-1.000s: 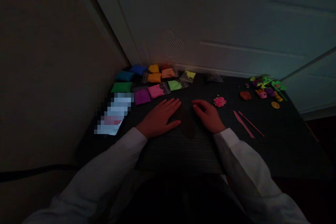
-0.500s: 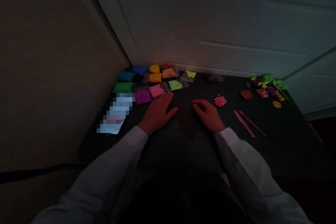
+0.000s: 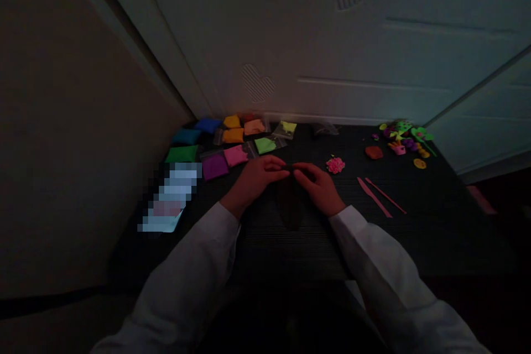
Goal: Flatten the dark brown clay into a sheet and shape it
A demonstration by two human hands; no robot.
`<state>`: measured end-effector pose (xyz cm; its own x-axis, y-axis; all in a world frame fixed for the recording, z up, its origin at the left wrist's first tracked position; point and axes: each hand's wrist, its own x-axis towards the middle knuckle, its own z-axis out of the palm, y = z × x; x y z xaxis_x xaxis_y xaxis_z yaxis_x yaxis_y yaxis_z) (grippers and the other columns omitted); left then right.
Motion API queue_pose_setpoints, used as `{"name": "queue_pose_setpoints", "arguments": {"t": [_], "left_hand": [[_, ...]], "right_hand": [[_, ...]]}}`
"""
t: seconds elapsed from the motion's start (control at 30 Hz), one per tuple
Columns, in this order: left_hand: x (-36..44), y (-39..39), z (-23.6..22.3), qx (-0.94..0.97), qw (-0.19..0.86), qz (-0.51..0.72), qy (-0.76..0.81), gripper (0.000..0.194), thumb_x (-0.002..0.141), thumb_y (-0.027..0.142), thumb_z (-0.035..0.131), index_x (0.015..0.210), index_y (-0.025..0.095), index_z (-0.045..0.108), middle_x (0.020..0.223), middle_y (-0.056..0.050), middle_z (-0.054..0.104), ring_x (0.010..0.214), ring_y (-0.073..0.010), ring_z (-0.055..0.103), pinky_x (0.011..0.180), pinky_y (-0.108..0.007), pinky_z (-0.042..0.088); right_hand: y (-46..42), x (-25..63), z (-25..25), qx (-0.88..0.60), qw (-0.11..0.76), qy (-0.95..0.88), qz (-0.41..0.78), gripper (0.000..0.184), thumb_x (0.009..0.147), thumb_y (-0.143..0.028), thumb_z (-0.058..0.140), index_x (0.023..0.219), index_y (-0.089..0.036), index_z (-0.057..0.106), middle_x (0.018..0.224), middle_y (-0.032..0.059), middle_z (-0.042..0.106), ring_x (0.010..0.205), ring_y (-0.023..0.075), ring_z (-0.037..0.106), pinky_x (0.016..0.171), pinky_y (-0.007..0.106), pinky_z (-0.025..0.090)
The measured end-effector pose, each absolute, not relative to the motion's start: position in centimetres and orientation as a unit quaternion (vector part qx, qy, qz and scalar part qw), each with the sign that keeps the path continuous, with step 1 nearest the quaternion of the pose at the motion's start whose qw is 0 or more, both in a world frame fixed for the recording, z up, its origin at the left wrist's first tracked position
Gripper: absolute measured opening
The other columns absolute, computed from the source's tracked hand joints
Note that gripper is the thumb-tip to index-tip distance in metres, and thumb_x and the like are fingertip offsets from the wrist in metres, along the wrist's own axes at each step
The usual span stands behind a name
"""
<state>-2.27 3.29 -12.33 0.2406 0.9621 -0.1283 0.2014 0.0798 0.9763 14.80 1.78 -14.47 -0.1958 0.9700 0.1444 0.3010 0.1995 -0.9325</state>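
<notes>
The left hand curls, thumb drawn toward its fingers. Between the hands, a dark sheet lies over the bench; it is probably thin, light and pliable, best taken by its edges. The right hand curls likewise; whether either grips cannot be told.

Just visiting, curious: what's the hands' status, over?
Left hand, right hand: close together at far end of dark strip. Grip unclear. Pink flower rightward, not blocking.

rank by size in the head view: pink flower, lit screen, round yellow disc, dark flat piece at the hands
1. lit screen
2. dark flat piece, edges dim
3. pink flower
4. round yellow disc
</notes>
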Motion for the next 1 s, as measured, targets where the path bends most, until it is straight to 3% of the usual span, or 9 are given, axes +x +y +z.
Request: {"name": "queue_pose_setpoints", "arguments": {"t": [0.23,0.37,0.6,0.77,1.0], "left_hand": [[-0.8,3.4,-13.3,0.507,0.595,0.401,0.477,0.031,0.065,0.038,0.064,0.088,0.016,0.062,0.082,-0.002,0.064,0.071,-0.0115,0.057,0.063,-0.024,0.045],[-1.0,3.1,-13.4,0.539,0.561,0.369,0.509,0.026,0.065,0.040,0.064,0.075,0.016,0.064,0.070,0.001,0.061,0.061,-0.0092,0.052,0.055,-0.020,0.040],[-0.6,2.8,-13.1,0.536,0.575,0.361,0.502,0.022,0.065,0.038,0.064,0.067,0.017,0.062,0.061,0.004,0.058,0.054,-0.0068,0.050,0.053,-0.020,0.039],[-0.4,2.6,-13.2,0.503,0.604,0.388,0.482,0.028,0.066,0.041,0.062,0.082,0.018,0.064,0.075,0.001,0.063,0.063,-0.0097,0.056,0.057,-0.022,0.044],[-0.5,2.8,-13.2,0.535,0.540,0.408,0.506,0.026,0.067,0.041,0.063,0.073,0.017,0.065,0.065,0.002,0.060,0.053,-0.0064,0.048,0.051,-0.019,0.039]], "right_hand": [[2.1,14.8,-14.2,-0.485,0.447,-0.548,0.515,0.023,0.072,-0.040,0.057,0.081,-0.020,0.061,0.073,-0.0005,0.063,0.067,0.0131,0.057,0.060,0.025,0.046],[2.1,14.7,-14.0,-0.499,0.439,-0.534,0.522,0.024,0.072,-0.043,0.057,0.078,-0.020,0.061,0.068,-0.0012,0.061,0.061,0.0119,0.055,0.054,0.023,0.044],[2.1,14.7,-13.8,-0.514,0.426,-0.533,0.519,0.025,0.072,-0.045,0.057,0.073,-0.020,0.061,0.064,-0.0015,0.058,0.058,0.0119,0.052,0.052,0.024,0.041],[2.1,14.9,-14.0,-0.511,0.424,-0.553,0.504,0.024,0.074,-0.044,0.055,0.068,-0.020,0.058,0.061,-0.0027,0.055,0.056,0.0107,0.049,0.051,0.023,0.039],[2.0,14.7,-13.7,-0.504,0.430,-0.553,0.506,0.022,0.073,-0.042,0.056,0.076,-0.020,0.063,0.071,-0.0009,0.061,0.065,0.0128,0.055,0.059,0.025,0.043]]}}
